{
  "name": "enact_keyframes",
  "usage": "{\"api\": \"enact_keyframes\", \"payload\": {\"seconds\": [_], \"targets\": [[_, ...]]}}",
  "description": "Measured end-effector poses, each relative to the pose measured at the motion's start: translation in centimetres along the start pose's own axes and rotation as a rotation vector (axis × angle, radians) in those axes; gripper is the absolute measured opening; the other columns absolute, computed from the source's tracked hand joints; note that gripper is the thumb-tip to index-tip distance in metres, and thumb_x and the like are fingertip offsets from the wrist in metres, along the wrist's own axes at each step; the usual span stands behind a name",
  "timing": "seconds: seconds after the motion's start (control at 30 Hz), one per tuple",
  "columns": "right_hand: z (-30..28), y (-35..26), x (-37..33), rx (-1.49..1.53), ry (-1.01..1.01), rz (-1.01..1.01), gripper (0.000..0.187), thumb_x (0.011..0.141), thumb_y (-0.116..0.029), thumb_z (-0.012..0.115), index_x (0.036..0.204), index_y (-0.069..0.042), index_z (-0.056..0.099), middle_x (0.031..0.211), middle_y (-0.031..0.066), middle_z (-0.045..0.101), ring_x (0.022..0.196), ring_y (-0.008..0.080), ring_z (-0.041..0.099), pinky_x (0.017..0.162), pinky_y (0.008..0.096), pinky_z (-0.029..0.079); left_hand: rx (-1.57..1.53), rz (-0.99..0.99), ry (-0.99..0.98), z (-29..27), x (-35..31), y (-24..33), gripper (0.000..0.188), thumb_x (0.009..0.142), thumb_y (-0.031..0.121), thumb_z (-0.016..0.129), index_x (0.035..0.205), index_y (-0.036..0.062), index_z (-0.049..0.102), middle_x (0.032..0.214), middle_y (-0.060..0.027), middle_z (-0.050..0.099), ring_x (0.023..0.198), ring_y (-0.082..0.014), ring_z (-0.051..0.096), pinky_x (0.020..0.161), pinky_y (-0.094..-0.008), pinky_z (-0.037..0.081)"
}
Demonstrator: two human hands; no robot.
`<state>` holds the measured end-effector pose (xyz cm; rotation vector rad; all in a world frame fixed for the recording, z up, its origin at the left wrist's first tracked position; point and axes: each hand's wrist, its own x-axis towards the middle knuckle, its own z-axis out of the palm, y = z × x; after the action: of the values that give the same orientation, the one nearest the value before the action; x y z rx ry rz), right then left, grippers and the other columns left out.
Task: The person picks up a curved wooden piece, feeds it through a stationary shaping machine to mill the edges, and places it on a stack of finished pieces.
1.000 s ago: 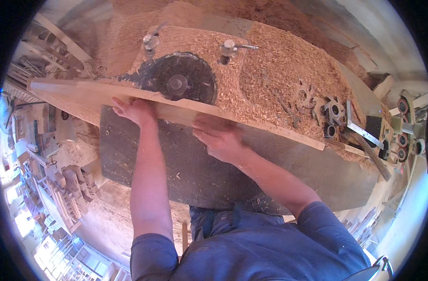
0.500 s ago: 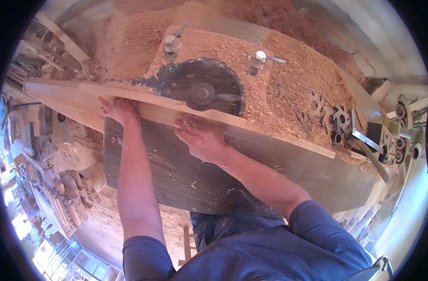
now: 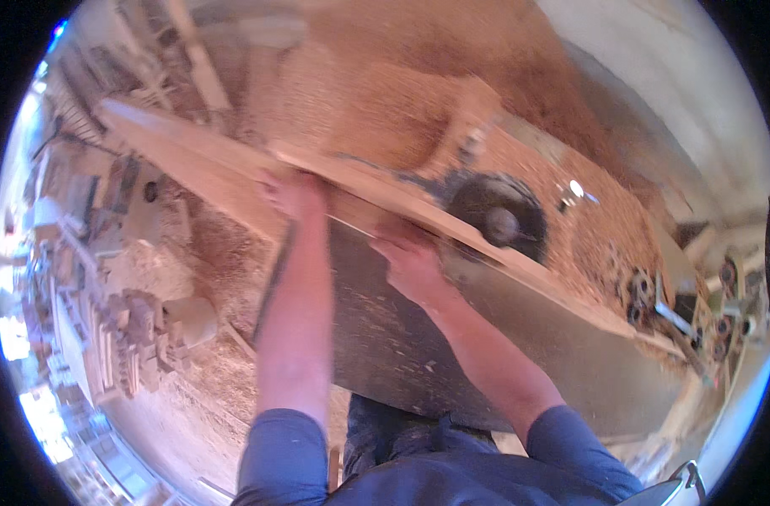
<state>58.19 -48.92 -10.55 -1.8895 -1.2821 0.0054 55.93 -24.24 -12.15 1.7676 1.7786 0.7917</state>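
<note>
A light wooden strip (image 3: 351, 211) lies lengthwise along the dark machine table (image 3: 376, 329), against a long wooden fence (image 3: 376, 196). My left hand (image 3: 296, 198) grips the strip near the table's left end, one finger pointing off to the left. To its right, my right hand (image 3: 412, 257) has its fingers curled and pressed on the same strip. Both hands are smeared by motion, and some fingertips are hidden against the wood. Beyond the fence, right of my hands, sits a dark round cutter disc (image 3: 499, 219) with a lighter hub.
Wood shavings (image 3: 393, 110) heap behind the fence. A metal clamp knob (image 3: 573, 192) stands right of the disc. Round toothed cutter heads (image 3: 640, 291) and a metal square (image 3: 676, 320) lie at the far right. Stacked wood blocks (image 3: 140, 337) stand lower left.
The view has swung left, so the table and disc now sit farther right in the picture. My hands are left of the disc along the fence, farther from it than before.
</note>
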Motion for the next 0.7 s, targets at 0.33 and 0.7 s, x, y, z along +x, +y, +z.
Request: {"api": "enact_keyframes", "payload": {"seconds": [0.33, 0.7], "targets": [[0.7, -8.8, -1.0, 0.0, -0.083, -0.014, 0.049, 0.073, 0.005, 0.062, 0.121, -0.005, 0.064, 0.12, 0.0167, 0.066, 0.121, 0.0388, 0.057, 0.106, 0.0432, 0.045, -0.269, -0.089, -0.139, -8.5, -4.4, -1.5, 0.105, 0.07, 0.012, 0.075, 0.154, -0.002, 0.014, 0.154, -0.0324, 0.017, 0.147, -0.0425, 0.015, 0.122, -0.0432, 0.014], [-9.8, -18.4, -8.5, 1.117, -0.944, 0.873, 0.081, 0.073, -0.016, 0.08, 0.142, 0.002, 0.042, 0.12, 0.0136, 0.06, 0.096, 0.0219, 0.064, 0.09, 0.0354, 0.052, -1.41, -0.306, -0.413, -25.7, -14.9, -9.6, 0.076, 0.07, -0.006, 0.058, 0.143, 0.0036, 0.038, 0.12, -0.0147, 0.06, 0.111, -0.029, 0.062, 0.089, -0.0368, 0.056]]}}
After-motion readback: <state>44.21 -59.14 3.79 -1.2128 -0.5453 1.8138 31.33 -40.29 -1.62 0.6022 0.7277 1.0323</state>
